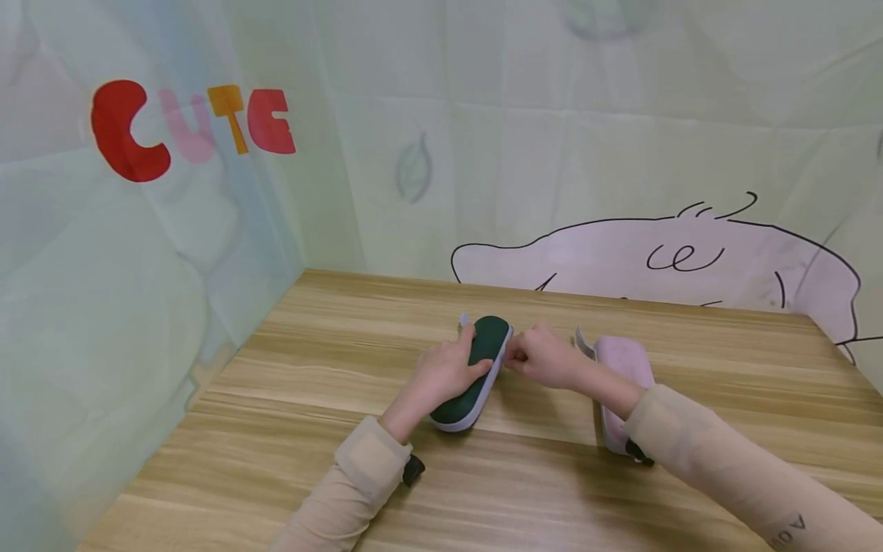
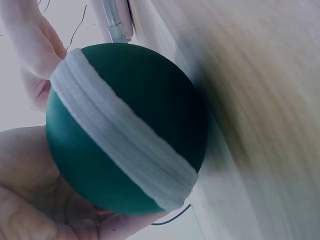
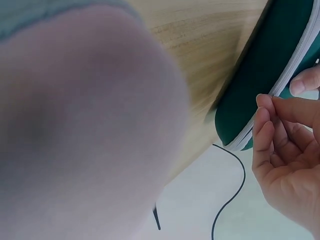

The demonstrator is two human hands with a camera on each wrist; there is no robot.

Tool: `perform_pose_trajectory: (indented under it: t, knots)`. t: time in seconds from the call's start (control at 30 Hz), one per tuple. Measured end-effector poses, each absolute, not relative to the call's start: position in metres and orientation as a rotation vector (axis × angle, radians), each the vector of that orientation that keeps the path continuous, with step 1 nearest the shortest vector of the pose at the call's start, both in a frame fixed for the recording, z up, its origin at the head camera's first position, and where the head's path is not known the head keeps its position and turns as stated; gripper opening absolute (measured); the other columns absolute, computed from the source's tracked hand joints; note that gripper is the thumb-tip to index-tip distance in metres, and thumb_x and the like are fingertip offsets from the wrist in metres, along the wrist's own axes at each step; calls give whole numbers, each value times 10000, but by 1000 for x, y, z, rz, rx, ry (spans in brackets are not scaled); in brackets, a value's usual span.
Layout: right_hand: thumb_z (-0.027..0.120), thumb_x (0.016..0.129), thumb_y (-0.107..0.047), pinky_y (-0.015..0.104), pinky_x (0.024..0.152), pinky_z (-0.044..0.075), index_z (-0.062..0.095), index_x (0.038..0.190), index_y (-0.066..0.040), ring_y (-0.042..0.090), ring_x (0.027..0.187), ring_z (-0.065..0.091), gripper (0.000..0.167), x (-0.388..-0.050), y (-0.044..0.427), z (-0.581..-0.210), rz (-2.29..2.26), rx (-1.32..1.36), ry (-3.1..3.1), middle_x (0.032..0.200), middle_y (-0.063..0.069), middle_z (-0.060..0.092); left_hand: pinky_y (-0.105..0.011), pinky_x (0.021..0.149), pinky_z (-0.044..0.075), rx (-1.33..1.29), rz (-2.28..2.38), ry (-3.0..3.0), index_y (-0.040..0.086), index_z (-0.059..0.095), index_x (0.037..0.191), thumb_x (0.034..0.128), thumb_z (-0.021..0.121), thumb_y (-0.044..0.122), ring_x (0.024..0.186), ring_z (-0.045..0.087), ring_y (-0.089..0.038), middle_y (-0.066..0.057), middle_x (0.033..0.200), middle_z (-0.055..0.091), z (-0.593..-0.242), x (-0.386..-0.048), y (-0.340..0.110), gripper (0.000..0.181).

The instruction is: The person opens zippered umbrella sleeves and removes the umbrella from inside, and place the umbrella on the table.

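A long, rounded dark green zip case (image 1: 488,337) with a pale zipper band rests on the wooden table. My left hand (image 1: 444,372) grips it from the left, the thumb lying across its top. At the case's right side, my right hand (image 1: 545,356) pinches at the zipper band. In the right wrist view the thumb and index fingertips of the right hand (image 3: 287,150) meet on the zipper (image 3: 287,75); any pull tab is hidden between them. The left wrist view shows the rounded near end of the case, its zipper band (image 2: 120,130) closed there.
A pink zip case (image 1: 624,360) lies to the right, partly under my right forearm, with a grey tab at its far left corner. The wooden table (image 1: 331,345) meets printed cloth walls (image 1: 372,153) at the back and left.
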State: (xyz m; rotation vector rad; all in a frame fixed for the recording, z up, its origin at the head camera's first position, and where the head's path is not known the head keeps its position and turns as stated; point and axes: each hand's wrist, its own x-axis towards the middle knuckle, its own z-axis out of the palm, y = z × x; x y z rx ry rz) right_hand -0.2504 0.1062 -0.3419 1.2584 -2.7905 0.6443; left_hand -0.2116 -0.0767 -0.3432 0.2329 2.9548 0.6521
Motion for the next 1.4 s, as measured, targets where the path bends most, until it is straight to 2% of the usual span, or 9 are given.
perform_pose_trajectory:
  t: [0.37, 0.83, 1.13, 1.27, 1.4]
  knots:
    - [641, 861, -6, 152, 541, 386, 722, 788, -23, 21, 552, 421, 110, -245, 106, -342, 657, 1268, -2791, 633, -15, 600, -313, 531, 424, 226, 634, 2960, 94, 323, 1463, 942, 571, 426, 687, 595, -241, -241, 1069, 676, -344, -213, -76, 666]
    - [646, 865, -16, 155, 534, 416, 730, 819, -7, 16, 559, 449, 96, -241, 105, -345, 719, 1222, -2812, 665, 16, 660, -329, 600, 462, 184, 605, 2965, 38, 253, 1506, 944, 561, 445, 764, 612, -248, -220, 1058, 676, -343, -212, -74, 759]
    - [660, 860, -25, 157, 534, 423, 737, 849, -7, 20, 569, 462, 80, -239, 107, -348, 740, 1180, -2824, 679, 11, 669, -305, 532, 418, 204, 578, 3000, 14, 259, 1494, 933, 583, 436, 669, 591, -232, -189, 883, 678, -345, -213, -72, 773]
    - [666, 851, -16, 153, 537, 424, 737, 833, -9, 13, 569, 466, 74, -238, 108, -350, 741, 1173, -2803, 679, 18, 678, -305, 530, 425, 170, 547, 3002, -19, 266, 1488, 925, 579, 471, 659, 588, -224, -182, 875, 676, -346, -214, -70, 809]
    - [669, 849, -23, 154, 532, 413, 736, 813, -26, 12, 566, 457, 76, -236, 108, -353, 712, 1171, -2789, 659, -6, 659, -284, 494, 398, 142, 516, 2996, -56, 268, 1479, 921, 573, 494, 599, 556, -196, -123, 750, 625, -345, -215, -69, 841]
